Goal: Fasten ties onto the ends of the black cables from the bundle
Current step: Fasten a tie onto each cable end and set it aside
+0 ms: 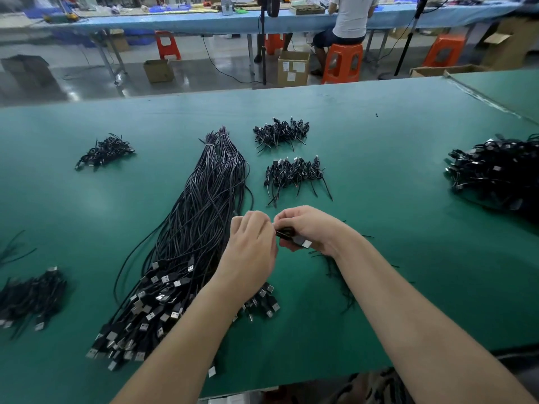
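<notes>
1. The cable bundle (201,228) lies lengthwise on the green table (408,170), its long axis running from the near edge toward the far edge and leaning slightly right. The plug ends fan out at the near edge; the tied narrow end points to the far edge.
2. The right hand (309,228) has its fingers curled round a folded black cable (294,239), whose silver plug points toward the near right.
3. The left hand (250,243) has its fingers bent and pinched at the cable's left end, touching the right hand; what they pinch is hidden.
4. Small tied coils (294,173) sit beyond the hands toward the far edge; a big heap (495,173) lies at the right edge.
5. Behind the table is a workshop floor with orange stools (342,62), cardboard boxes (293,68) and a seated person (350,18) at a blue bench (175,21).
</notes>
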Tool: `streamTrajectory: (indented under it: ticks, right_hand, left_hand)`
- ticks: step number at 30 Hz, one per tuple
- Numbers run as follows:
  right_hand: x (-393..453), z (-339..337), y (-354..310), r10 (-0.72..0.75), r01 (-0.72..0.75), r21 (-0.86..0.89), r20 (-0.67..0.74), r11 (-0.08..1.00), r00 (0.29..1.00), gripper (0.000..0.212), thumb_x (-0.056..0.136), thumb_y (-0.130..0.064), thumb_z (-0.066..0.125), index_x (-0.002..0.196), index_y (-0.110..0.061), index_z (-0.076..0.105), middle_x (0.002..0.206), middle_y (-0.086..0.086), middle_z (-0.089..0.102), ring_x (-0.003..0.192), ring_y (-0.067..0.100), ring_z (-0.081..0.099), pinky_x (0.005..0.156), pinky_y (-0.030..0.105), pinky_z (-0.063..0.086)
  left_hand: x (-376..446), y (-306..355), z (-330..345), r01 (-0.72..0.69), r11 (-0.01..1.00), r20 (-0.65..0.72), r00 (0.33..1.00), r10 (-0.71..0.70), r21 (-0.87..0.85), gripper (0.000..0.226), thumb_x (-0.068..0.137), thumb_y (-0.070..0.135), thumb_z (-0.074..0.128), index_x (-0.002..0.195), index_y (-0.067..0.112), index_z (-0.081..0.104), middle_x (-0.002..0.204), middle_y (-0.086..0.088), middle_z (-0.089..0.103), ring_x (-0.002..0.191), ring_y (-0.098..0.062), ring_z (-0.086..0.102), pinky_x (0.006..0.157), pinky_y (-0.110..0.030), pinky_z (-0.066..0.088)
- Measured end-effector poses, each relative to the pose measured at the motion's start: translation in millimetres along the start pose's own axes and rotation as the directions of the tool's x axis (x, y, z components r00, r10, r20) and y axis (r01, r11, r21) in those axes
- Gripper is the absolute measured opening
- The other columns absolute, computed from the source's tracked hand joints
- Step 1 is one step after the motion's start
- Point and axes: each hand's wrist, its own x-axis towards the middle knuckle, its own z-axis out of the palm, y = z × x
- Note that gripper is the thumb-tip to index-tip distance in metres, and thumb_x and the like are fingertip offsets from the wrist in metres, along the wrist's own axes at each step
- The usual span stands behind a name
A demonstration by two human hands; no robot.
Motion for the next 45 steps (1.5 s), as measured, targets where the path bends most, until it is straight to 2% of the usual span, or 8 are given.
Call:
streamTrajectory:
  ticks: [5,11,22,28,30,35,41,45]
  right_hand:
    - [1,-4,13,-0.094,0.08,0.228,0.05,0.97,0.994,0.017,0.102,-0.014,0.057,0.105,-0.009,0.072,0.079,0.003,0.068,0.069,0.013,0.064,0.07,0.028,0.059]
    - [5,-2,18,-0.238,0.233,-0.074,-0.054,0.97,0.97,0.011,0.091,-0.025,0.073,0.1,-0.022,0.078,0.099,0.002,0.076,0.089,0.007,0.063,0.089,0.029,0.051]
    - [-2,0,12,-0.278,0.276,-0.038,-0.035,0.96,0.96,0.009,0.095,-0.022,0.07,0.1,-0.015,0.071,0.071,-0.01,0.067,0.062,0.003,0.054,0.058,0.019,0.042]
    - [-1,0,7,-0.086,0.082,0.103,0.037,0.991,0.996,0.008,0.096,-0.014,0.066,0.091,-0.015,0.06,0.081,0.006,0.071,0.079,0.024,0.066,0.053,0.021,0.044]
    - [-3,-1,8,-0.028,0.015,0.147,0.089,0.989,0.996,0.008,0.097,-0.012,0.064,0.089,-0.014,0.062,0.079,0.005,0.069,0.071,0.016,0.067,0.051,0.021,0.044]
    - [-4,-2,18,-0.053,0.004,0.339,0.135,0.941,0.989,0.014,0.1,-0.012,0.059,0.101,-0.011,0.072,0.088,0.01,0.072,0.07,0.015,0.062,0.061,0.022,0.055]
    - [-2,0,21,-0.246,0.245,0.045,0.019,0.968,0.969,0.022,0.087,-0.01,0.076,0.104,-0.024,0.079,0.092,-0.002,0.069,0.077,0.008,0.06,0.072,0.024,0.051]
    - [-3,0,15,-0.283,0.28,-0.057,-0.055,0.958,0.958,0.011,0.089,-0.02,0.076,0.1,-0.019,0.079,0.087,-0.005,0.073,0.073,0.002,0.057,0.066,0.019,0.044]
  left_hand:
    - [3,-7,-2,0.405,0.826,0.052,0.906,-0.42,-0.393,0.014,0.089,0.005,0.07,0.079,0.011,0.062,0.092,0.003,0.056,0.081,-0.005,0.047,0.075,-0.025,0.041]
    - [15,-18,-7,0.738,-0.008,0.553,0.497,-0.669,-0.674,0.016,0.093,0.014,0.069,0.077,0.014,0.071,0.072,0.005,0.069,0.078,-0.014,0.062,0.074,-0.031,0.048]
    - [14,-17,-9,0.747,0.091,0.541,0.555,-0.632,-0.659,0.018,0.091,0.013,0.07,0.074,0.01,0.066,0.076,-0.013,0.059,0.075,-0.021,0.05,0.075,-0.041,0.044]
    - [9,-9,-15,0.226,0.942,0.129,0.971,-0.2,-0.249,0.017,0.09,0.005,0.064,0.08,0.014,0.054,0.091,-0.002,0.05,0.081,-0.014,0.045,0.079,-0.029,0.039]
    - [6,-8,-14,-0.025,1.0,0.138,0.99,0.028,-0.018,0.01,0.088,0.004,0.066,0.086,0.009,0.057,0.091,-0.007,0.05,0.085,-0.024,0.05,0.082,-0.039,0.045]
    - [2,-8,-15,0.136,0.979,0.072,0.989,-0.127,-0.154,0.012,0.088,0.002,0.067,0.082,0.008,0.059,0.093,-0.005,0.053,0.085,-0.019,0.047,0.081,-0.029,0.041]
    - [12,-19,-17,0.793,0.334,0.507,0.59,-0.628,-0.509,0.014,0.094,0.022,0.069,0.083,0.013,0.069,0.075,0.003,0.061,0.069,-0.012,0.051,0.065,-0.024,0.041]
    - [10,-15,-16,0.789,0.246,0.543,0.577,-0.611,-0.562,0.014,0.094,0.021,0.069,0.084,0.01,0.069,0.076,0.0,0.062,0.071,-0.013,0.053,0.071,-0.03,0.045]
